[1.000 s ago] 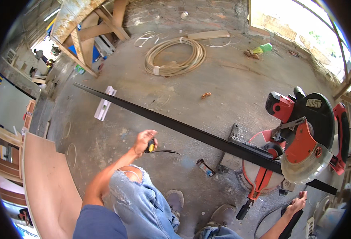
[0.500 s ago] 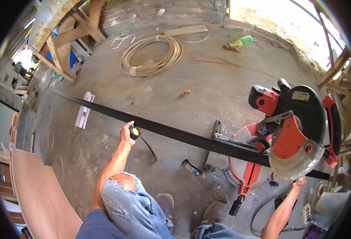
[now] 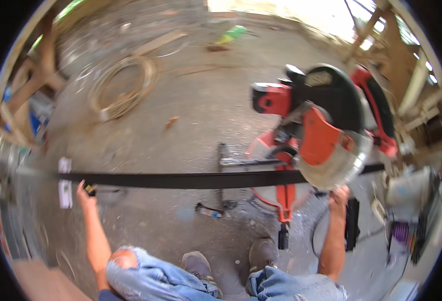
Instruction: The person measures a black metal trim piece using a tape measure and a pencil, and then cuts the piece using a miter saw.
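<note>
Knees: blue jeans [image 3: 145, 276] and grey shoes [image 3: 198, 263] at the lower edge, above the concrete floor [image 3: 191, 115].
Left hand [image 3: 84, 193]: grip closed around a small yellow-black tool [image 3: 90, 189], just below the bar.
Right hand [image 3: 339, 196]: under the saw blade guard; whether its fingers grasp anything cannot be told.
Bar: long black metal bar [image 3: 181, 179] lies level across the view; runs under the red mitre saw [image 3: 326, 125].
Farther: coiled hose [image 3: 123, 88]; timber plank [image 3: 161, 42].

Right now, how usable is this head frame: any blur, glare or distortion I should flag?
Head view: motion blur smears the left side, softening the coiled hose and the left hand; daylight blows out the top edge; fisheye bends the long black bar slightly; the red chop saw and right hand read fairly clearly.
</note>
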Action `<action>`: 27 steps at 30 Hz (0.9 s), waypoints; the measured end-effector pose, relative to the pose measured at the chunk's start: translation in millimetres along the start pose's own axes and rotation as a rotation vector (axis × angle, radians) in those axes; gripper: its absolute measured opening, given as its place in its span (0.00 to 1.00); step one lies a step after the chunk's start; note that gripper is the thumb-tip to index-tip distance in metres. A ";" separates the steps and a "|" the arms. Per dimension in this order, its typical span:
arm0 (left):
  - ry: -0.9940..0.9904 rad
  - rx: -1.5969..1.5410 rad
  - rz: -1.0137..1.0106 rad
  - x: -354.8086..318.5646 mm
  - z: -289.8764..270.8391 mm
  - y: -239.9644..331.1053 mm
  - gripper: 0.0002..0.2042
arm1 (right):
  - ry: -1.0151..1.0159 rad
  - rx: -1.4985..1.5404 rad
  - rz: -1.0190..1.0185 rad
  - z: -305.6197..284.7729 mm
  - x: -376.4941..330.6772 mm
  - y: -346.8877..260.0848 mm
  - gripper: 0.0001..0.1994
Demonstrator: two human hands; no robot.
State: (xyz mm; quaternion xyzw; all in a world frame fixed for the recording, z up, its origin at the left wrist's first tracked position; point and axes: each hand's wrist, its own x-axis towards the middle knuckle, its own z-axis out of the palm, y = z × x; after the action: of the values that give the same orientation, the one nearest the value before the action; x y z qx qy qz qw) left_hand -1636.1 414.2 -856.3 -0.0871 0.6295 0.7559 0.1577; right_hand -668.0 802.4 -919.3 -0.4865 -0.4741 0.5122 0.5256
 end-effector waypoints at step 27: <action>0.084 0.100 0.078 109.7 -26.4 -7.2 0.12 | 0.056 -0.681 0.232 174.1 -25.8 -68.1 0.08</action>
State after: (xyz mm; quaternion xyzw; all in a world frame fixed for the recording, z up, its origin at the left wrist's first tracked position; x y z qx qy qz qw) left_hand -1737.9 403.6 -904.3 -0.0862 0.6754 0.7247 0.1057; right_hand -836.9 781.0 -838.0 -0.6980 -0.5448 0.3675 0.2845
